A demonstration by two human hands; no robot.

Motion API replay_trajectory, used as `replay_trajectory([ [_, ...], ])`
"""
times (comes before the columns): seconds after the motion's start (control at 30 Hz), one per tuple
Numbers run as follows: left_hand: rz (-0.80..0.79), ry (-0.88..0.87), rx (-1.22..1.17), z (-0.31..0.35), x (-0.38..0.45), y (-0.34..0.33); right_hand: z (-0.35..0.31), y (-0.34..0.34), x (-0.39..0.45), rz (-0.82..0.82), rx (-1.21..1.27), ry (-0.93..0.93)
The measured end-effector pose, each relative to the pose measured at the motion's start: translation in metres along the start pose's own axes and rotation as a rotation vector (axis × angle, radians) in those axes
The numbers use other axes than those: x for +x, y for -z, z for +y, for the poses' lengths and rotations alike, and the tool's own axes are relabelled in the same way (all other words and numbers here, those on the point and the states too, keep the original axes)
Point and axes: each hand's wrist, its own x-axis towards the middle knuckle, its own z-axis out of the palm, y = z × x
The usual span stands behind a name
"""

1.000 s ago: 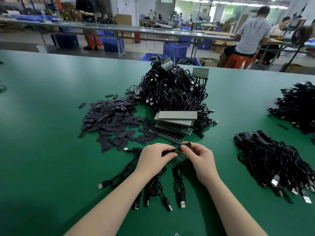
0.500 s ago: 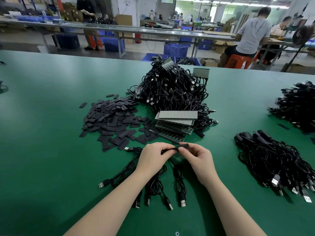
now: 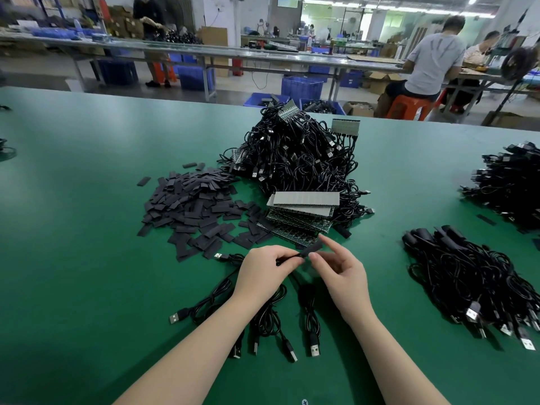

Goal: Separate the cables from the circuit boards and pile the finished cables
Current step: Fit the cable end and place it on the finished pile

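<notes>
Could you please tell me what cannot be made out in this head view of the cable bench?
- Cable end held by the left hand: hidden under its curled fingers.
- Black sleeve at the right hand: too small to show what is inside.
- Stacked circuit boards: lower ones covered by upper ones.
- Right-edge cable pile: cut off by the frame.

Bright, even light falls from ceiling strips (image 3: pixel 336 5) far back, glaring white there. Soft shadows sit under the forearms. The table (image 3: pixel 73 229) edge bows with wide-angle distortion; the background looks soft.
</notes>
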Motion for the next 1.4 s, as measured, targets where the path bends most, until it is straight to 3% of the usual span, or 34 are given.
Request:
replay_trajectory([
  [0.17, 0.010, 0.004, 0.045, 0.0009, -0.0002, -0.0003, 0.0017, -0.0016, -0.0049, 0.086, -0.111, 0.079],
  [0.63, 0.004, -0.027, 0.088, 0.0007, -0.0014, 0.0017, 0.0077, 0.0017, 0.0012, 0.045, -0.071, -0.010],
  [0.87, -0.059, -0.020, 0.000, -0.0009, 0.0008, 0.0013, 0.0025, 0.0023, 0.0009, -0.124, 0.016, -0.019],
  [1.4, -0.087, -0.050, -0.048, -0.0022, 0.0001, 0.0025, 0.0026, 0.0032, 0.0018, -0.107, -0.053, 0.009],
])
